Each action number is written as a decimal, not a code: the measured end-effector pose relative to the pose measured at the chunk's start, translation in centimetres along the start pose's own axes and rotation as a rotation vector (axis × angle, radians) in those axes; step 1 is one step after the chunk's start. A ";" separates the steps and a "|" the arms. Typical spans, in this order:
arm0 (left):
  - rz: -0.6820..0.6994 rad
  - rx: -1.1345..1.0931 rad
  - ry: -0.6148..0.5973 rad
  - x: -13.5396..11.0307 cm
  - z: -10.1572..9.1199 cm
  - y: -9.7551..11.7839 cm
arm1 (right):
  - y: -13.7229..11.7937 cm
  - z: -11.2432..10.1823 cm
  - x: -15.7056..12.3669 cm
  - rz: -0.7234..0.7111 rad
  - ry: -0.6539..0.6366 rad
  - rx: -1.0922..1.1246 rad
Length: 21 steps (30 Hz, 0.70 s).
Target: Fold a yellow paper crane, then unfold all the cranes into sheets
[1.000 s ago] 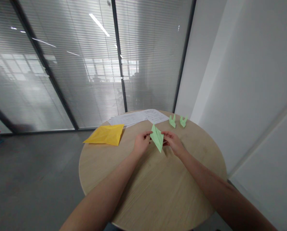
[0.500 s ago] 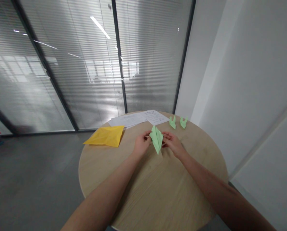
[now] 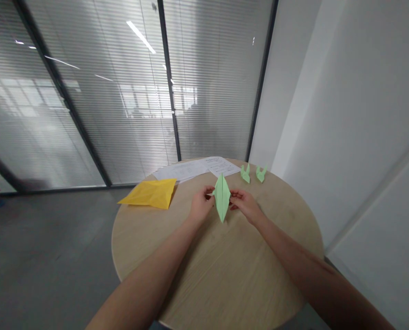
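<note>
A light green sheet of folded origami paper [image 3: 222,198] is held up above the table, shaped like a long diamond with a crease down its middle. My left hand [image 3: 202,201] pinches its left edge, thumb and fingers closed on it. On the opposite edge, my right hand [image 3: 246,204] grips the paper between its fingertips, some of which are hidden behind it. Farther back to the right stand two small green folded paper figures, a left one [image 3: 245,174] and a right one [image 3: 261,174], each with upright points.
The round wooden table [image 3: 245,275] carries a yellow envelope [image 3: 151,193] at its left and printed white papers [image 3: 190,169] at the back. Behind it rises a glass partition with blinds [image 3: 211,128]. A white wall [image 3: 355,137] stands on the right.
The green paper has turned between my hands: its point was slanting to the right and is now nearly vertical, with smoother, more even sides facing me. Both hands stay in about the same place.
</note>
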<state>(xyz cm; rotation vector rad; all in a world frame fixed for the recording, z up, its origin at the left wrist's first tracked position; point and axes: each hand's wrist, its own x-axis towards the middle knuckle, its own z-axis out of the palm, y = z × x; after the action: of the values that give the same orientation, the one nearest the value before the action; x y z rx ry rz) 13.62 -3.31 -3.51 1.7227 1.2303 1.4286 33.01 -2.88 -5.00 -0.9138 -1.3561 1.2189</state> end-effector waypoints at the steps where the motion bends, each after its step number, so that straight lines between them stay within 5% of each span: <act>1: -0.008 0.013 0.006 0.0 0.0 0.0 | 0.0 0.0 0.0 -0.002 0.003 -0.003; 21: -0.047 -0.039 0.053 -0.3 0.2 0.8 | 0.5 -0.3 0.2 -0.024 0.044 -0.003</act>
<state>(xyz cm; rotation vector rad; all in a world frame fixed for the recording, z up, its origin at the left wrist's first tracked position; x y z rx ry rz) 14.05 -3.87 -2.95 1.6285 1.2542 1.4697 33.26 -2.50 -5.48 -0.9186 -1.3309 1.1724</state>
